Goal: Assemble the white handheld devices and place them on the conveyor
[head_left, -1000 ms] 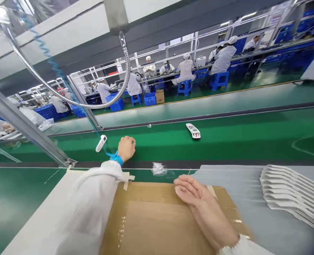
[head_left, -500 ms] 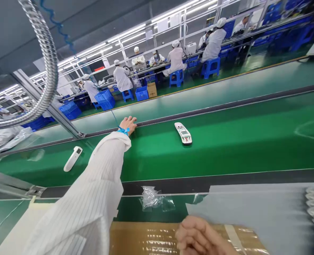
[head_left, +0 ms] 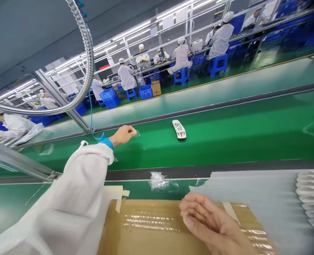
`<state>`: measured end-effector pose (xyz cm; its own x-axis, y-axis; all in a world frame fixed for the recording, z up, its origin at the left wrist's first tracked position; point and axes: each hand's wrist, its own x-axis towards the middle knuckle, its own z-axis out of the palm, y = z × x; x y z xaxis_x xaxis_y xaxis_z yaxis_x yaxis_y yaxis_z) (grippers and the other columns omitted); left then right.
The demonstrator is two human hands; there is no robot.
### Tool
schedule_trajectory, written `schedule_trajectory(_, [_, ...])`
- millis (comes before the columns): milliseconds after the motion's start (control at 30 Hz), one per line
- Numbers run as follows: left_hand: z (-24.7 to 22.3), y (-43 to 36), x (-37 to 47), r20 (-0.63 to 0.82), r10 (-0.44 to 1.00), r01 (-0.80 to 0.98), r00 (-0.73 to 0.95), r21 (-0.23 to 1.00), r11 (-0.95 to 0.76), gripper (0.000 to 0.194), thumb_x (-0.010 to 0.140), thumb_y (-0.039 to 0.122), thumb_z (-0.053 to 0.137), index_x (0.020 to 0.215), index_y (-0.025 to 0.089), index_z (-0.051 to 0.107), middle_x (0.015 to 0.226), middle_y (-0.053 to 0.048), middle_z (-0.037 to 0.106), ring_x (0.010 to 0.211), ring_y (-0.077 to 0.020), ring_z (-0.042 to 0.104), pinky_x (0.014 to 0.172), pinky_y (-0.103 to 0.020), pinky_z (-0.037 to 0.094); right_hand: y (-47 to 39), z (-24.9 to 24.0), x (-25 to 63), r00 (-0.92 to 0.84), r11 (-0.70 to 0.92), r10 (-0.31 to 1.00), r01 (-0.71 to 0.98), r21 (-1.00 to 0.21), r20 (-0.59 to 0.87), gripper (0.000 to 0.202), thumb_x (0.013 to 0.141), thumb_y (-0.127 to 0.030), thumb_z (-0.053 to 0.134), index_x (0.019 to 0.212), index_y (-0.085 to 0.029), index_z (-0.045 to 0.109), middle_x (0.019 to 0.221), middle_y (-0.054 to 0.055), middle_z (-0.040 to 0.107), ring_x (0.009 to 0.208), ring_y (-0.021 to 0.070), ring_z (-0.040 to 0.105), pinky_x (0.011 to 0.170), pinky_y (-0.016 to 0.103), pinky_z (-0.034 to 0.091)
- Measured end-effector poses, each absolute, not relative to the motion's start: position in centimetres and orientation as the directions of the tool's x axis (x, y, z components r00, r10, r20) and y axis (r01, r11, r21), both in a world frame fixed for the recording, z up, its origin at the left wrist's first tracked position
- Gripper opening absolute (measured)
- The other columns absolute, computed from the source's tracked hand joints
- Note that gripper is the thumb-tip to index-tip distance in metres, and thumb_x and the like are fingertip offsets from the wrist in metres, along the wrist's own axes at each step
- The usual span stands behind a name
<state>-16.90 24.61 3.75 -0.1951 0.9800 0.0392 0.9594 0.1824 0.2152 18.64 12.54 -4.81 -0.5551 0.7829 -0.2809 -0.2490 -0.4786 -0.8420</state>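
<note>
My left hand (head_left: 123,135) reaches out over the green conveyor belt (head_left: 242,131). Its fingertips are pinched together on a small piece of clear film (head_left: 137,133). A blue wrist strap (head_left: 105,141) with a cord circles that wrist. To the hand's right, a white handheld device (head_left: 179,129) lies on the belt with its inner parts exposed. My right hand (head_left: 208,221) hovers over the taped cardboard box (head_left: 146,237), fingers loosely curled, thumb apart and palm bare. Crumpled clear plastic (head_left: 158,181) lies beyond the box.
White paper or foam sheeting (head_left: 252,198) covers the right side, with a stack of folded white sheets (head_left: 312,200) on it. A metal post (head_left: 63,101) and a flexible metal hose (head_left: 89,60) stand at left. People in white coats sit at a far bench.
My left hand has drawn back from the belt's far edge and now pinches clear film. My right hand has opened a little. The exposed device has shifted slightly left in view.
</note>
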Motion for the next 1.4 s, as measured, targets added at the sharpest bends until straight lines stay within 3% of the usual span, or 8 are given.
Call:
schedule_trajectory(100, [5.5, 20.6, -13.3, -0.059, 0.994, 0.913, -0.092, 0.393, 0.108, 0.029, 0.088, 0.042, 0.057, 0.087, 0.019, 0.074, 0.093, -0.005, 0.075, 0.085, -0.0191, 0.067, 0.075, -0.027, 0.050, 12.4, -3.9, 18.6, -0.552, -0.478, 0.783, -0.236, -0.846, -0.288, 0.036, 0.071, -0.041, 0.086, 0.100, -0.027, 0.071, 0.101, 0.007, 0.073, 0.098, 0.0238, 0.066, 0.092, 0.034, 0.053])
schedule_trajectory(233, [4.8, 15.6, -7.9, -0.186, 0.957, 0.784, 0.221, 0.618, -0.061, 0.015, 0.083, 0.033, 0.065, 0.078, 0.022, 0.074, 0.099, -0.005, 0.074, 0.090, -0.0195, 0.067, 0.080, -0.028, 0.051, 12.1, -3.1, 18.5, -0.538, -0.469, 0.795, -0.256, -0.845, -0.279, 0.040, 0.067, -0.043, 0.088, 0.100, -0.026, 0.071, 0.100, 0.005, 0.072, 0.097, 0.0217, 0.065, 0.090, 0.032, 0.052])
schedule_trajectory(400, [2.0, 13.4, -4.6, -0.074, 0.989, 0.933, 0.132, 0.347, -0.098, 0.012, 0.068, 0.016, 0.079, 0.063, 0.022, 0.070, 0.092, -0.004, 0.067, 0.083, -0.0203, 0.065, 0.075, -0.030, 0.050, 12.1, -3.3, 18.4, -0.544, -0.484, 0.793, -0.287, -0.827, -0.275, 0.045, 0.065, -0.040, 0.090, 0.103, -0.025, 0.070, 0.101, 0.004, 0.072, 0.096, 0.0193, 0.064, 0.090, 0.030, 0.051])
schedule_trajectory(567, [3.8, 16.8, -7.1, -0.110, 0.994, 0.950, 0.011, 0.312, 0.024, 0.040, 0.061, 0.027, 0.088, 0.099, 0.023, 0.073, 0.102, -0.005, 0.068, 0.085, -0.0218, 0.066, 0.073, -0.029, 0.051, 12.2, -3.4, 18.5, -0.554, -0.484, 0.790, -0.302, -0.821, -0.261, 0.044, 0.066, -0.039, 0.089, 0.103, -0.024, 0.070, 0.102, 0.004, 0.072, 0.096, 0.0193, 0.064, 0.090, 0.030, 0.050])
schedule_trajectory(800, [4.2, 26.4, -8.6, 0.060, 0.983, 0.959, -0.171, 0.240, 0.152, 0.016, 0.078, 0.016, 0.069, 0.094, 0.018, 0.070, 0.125, -0.014, 0.063, 0.128, -0.0323, 0.050, 0.110, -0.042, 0.037, 12.2, -3.8, 18.4, -0.576, -0.484, 0.780, -0.307, -0.820, -0.245, 0.041, 0.070, -0.040, 0.086, 0.102, -0.024, 0.067, 0.100, 0.004, 0.071, 0.095, 0.0205, 0.063, 0.089, 0.033, 0.049])
schedule_trajectory(967, [1.0, 31.7, -5.5, 0.015, 0.935, 0.858, -0.356, 0.402, 0.320, 0.019, 0.087, 0.031, 0.064, 0.086, 0.013, 0.066, 0.103, -0.021, 0.069, 0.115, -0.0378, 0.060, 0.096, -0.050, 0.044, 12.2, -4.0, 18.3, -0.598, -0.509, 0.766, -0.341, -0.790, -0.235, 0.037, 0.072, -0.036, 0.085, 0.102, -0.024, 0.067, 0.100, 0.003, 0.071, 0.096, 0.0180, 0.062, 0.088, 0.030, 0.048])
schedule_trajectory(1167, [1.2, 32.2, -3.6, -0.142, 0.900, 0.633, -0.411, 0.667, 0.394, 0.017, 0.075, 0.024, 0.077, 0.078, 0.015, 0.063, 0.076, -0.009, 0.068, 0.083, -0.0275, 0.067, 0.079, -0.044, 0.051, 12.1, -3.7, 18.4, -0.594, -0.529, 0.767, -0.369, -0.764, -0.244, 0.039, 0.069, -0.032, 0.087, 0.101, -0.023, 0.067, 0.098, 0.003, 0.071, 0.090, 0.0159, 0.062, 0.087, 0.029, 0.049])
schedule_trajectory(1400, [5.9, 21.8, -0.2, -0.106, 0.954, 0.318, -0.282, 0.927, 0.197, 0.014, 0.087, 0.025, 0.065, 0.082, 0.013, 0.065, 0.090, -0.009, 0.071, 0.080, -0.0153, 0.066, 0.080, -0.032, 0.055, 11.7, -3.1, 18.0, -0.513, -0.491, 0.819, -0.394, -0.777, -0.257, 0.050, 0.075, -0.047, 0.082, 0.116, -0.026, 0.063, 0.121, 0.007, 0.071, 0.097, 0.0200, 0.068, 0.096, 0.037, 0.049])
